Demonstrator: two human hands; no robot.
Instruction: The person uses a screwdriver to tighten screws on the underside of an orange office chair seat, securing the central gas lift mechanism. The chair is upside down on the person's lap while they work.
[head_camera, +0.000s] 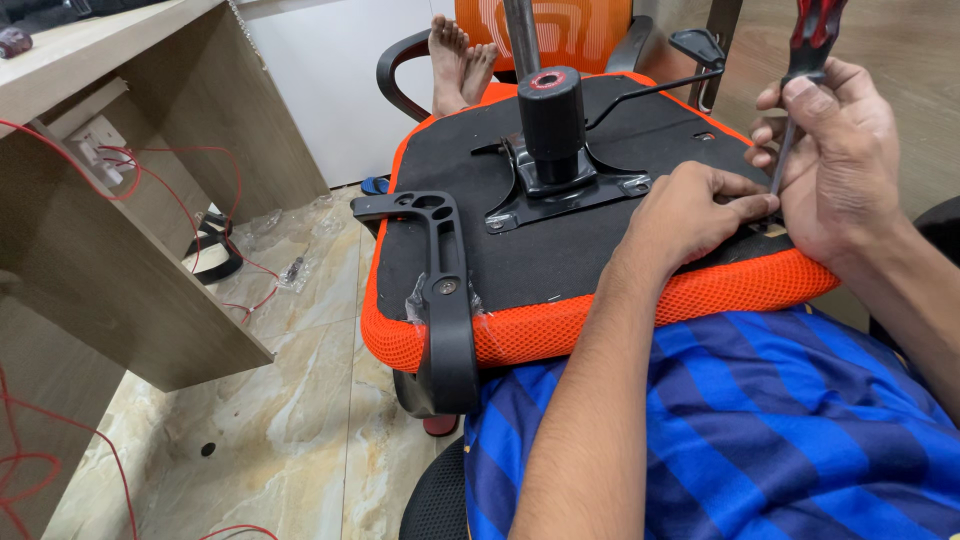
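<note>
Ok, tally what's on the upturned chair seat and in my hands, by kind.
Screwdriver, in right hand: 1
Black armrest: 1
Metal base plate with cylinder: 1
Lever: 1
Left hand on the seat
Total: 4

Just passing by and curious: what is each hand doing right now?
Left hand: fingers pressed on the upturned chair seat by the screwdriver tip; whether it pinches anything cannot be told.
Right hand: closed on the screwdriver.
</note>
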